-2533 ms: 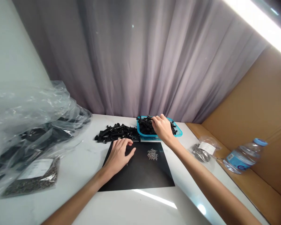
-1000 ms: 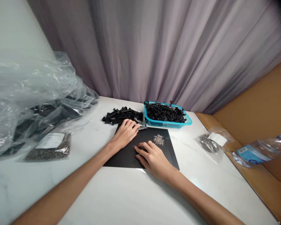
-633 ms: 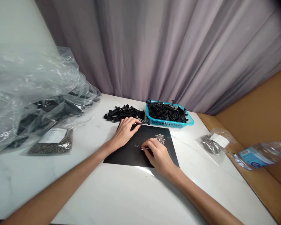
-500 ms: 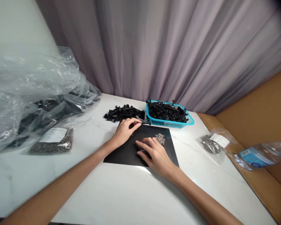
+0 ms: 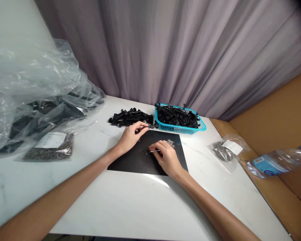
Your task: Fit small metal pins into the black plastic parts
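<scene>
My left hand [image 5: 132, 136] pinches a slim black plastic part [image 5: 150, 127] between thumb and fingers, above the far edge of the black mat [image 5: 137, 163]. Closer to me and to the right, my right hand [image 5: 165, 155] is closed on a thin, shiny metal pin-like tool [image 5: 154, 151], whose exact kind I cannot make out. Beyond the right hand lies a small heap of tiny metal pieces [image 5: 171, 143]. A few more tiny pieces are scattered on the mat between the hands. Behind the left hand is a pile of black plastic parts [image 5: 130, 116].
A blue basket [image 5: 203, 127] full of similar black parts stands at the back. On the left are a labelled bag of small metal pieces [image 5: 50, 149] and large clear plastic bags [image 5: 40, 87]. To the right are another small bag [image 5: 223, 152], a bottle [image 5: 276, 164] and cardboard [image 5: 273, 117].
My right hand's fingers have drawn closer together around the thin tool. The left hand still holds the black part, and the whole view has shifted slightly.
</scene>
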The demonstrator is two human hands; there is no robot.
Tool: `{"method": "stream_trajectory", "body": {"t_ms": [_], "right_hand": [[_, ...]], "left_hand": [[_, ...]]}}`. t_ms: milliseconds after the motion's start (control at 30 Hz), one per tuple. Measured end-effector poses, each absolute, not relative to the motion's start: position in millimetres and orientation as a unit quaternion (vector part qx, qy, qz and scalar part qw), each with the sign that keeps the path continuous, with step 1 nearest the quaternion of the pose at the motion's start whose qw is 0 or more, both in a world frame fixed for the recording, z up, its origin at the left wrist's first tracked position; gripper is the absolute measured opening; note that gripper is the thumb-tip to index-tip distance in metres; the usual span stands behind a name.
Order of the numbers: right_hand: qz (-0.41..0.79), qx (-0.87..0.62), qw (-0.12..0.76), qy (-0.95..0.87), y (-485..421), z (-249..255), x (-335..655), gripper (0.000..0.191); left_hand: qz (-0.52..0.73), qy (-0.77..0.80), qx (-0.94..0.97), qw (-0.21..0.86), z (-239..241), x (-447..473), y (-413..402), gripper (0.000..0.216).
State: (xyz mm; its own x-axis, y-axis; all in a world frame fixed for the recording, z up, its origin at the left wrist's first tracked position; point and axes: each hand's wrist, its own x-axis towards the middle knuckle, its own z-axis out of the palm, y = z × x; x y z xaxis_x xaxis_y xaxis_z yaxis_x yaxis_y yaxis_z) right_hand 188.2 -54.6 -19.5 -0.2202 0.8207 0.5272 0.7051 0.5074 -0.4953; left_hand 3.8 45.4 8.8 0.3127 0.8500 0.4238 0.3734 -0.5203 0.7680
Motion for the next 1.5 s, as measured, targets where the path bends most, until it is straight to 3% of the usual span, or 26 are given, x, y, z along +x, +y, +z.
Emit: {"method": "stream_trajectory", "body": {"t_ms": [167,333,433,633,767,1133,1333,1500], "right_hand": [[0.128,-0.502,0.396,-0.759,-53,-22,198,0.015],[0.200,-0.523,0.479,-0.677,-53,-8,205,0.014],[0.251,-0.518,0.522,-0.629,-53,1,209,0.020],[0.270,-0.514,0.532,-0.616,-55,7,213,0.023],[0.280,-0.512,0.538,-0.609,-55,6,217,0.024],[0.373,-0.463,0.556,-0.581,-50,2,225,0.025],[0.392,-0.460,0.551,-0.575,-49,2,227,0.029],[0.397,-0.457,0.548,-0.578,-50,5,226,0.031]], "left_hand": [[0.414,0.395,0.746,0.339,13,6,42,0.026],[0.411,0.335,0.685,0.499,12,11,37,0.025],[0.380,0.313,0.686,0.536,12,14,32,0.028],[0.298,0.290,0.716,0.560,11,16,23,0.040],[0.279,0.274,0.718,0.576,15,15,21,0.065],[0.297,0.270,0.690,0.602,19,19,21,0.053],[0.288,0.245,0.695,0.612,18,18,21,0.079],[0.303,0.235,0.736,0.557,13,18,21,0.071]]}}
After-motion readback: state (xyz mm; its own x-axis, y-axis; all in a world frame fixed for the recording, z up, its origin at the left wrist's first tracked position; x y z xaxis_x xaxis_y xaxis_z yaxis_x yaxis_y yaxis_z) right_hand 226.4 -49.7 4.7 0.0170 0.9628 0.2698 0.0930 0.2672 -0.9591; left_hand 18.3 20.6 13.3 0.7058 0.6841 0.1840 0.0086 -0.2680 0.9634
